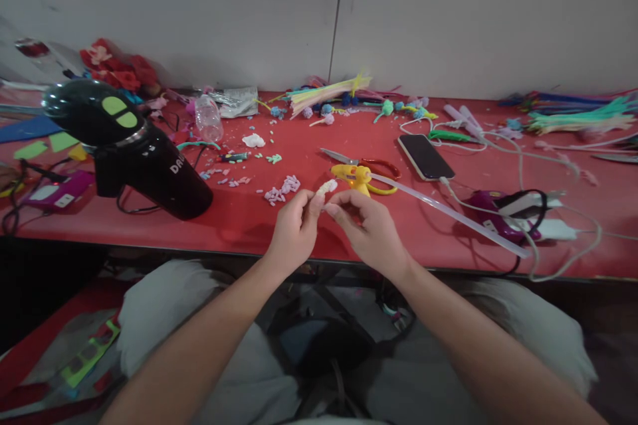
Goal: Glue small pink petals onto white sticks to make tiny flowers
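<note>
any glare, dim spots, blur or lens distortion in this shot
Head view: pale glare on the glossy lid of the black tumbler; head view: dim under the red table; head view: pale piece in left hand looks soft, fine detail lost; head view: tumbler leans outward, probably wide-lens distortion.

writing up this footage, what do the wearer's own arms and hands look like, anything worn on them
The left hand and right hand are ungloved. Both forearms are bare, with no sleeve, watch or bracelet visible. Whether there are rings, I cannot tell.
</note>
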The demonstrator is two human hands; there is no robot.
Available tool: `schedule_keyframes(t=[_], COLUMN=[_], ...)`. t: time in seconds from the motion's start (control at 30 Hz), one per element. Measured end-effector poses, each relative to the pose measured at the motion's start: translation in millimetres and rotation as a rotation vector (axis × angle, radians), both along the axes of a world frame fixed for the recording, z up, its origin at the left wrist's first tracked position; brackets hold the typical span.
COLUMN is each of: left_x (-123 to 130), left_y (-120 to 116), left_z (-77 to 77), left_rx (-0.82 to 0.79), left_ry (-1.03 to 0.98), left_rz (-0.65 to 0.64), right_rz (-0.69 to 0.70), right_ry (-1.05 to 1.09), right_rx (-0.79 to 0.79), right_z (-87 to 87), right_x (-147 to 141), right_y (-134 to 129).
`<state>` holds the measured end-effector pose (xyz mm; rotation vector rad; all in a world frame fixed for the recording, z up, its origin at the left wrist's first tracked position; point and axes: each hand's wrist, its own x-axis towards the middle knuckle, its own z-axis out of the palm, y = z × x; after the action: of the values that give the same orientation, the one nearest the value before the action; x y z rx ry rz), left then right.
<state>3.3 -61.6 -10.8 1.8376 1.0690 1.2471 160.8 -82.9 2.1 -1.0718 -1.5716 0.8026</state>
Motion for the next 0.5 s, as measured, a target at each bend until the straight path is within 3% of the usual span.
schedule_keyframes(t=[0.2,0.33,0.5], left_x=[3.0,1.6,-0.7], left_y=[-2.4,-1.4,-0.3], left_z=[1.7,4.9,8.4], left_rx=[-0.127,-0.127,-0.103], left_ry=[-0.156,-0.161,-0.114], left_rz=[-0.103,-0.071,-0.044], right_rz=[0.08,0.04,0.027], right_ry=[0.045,0.052,0.009], right_rx=[-0.031,-0.094,-0.054], right_z=[-0.8,-0.7,2.1], right_x=[-1.9,-1.4,2.2], right_y=[-1.7,-1.1,-0.8])
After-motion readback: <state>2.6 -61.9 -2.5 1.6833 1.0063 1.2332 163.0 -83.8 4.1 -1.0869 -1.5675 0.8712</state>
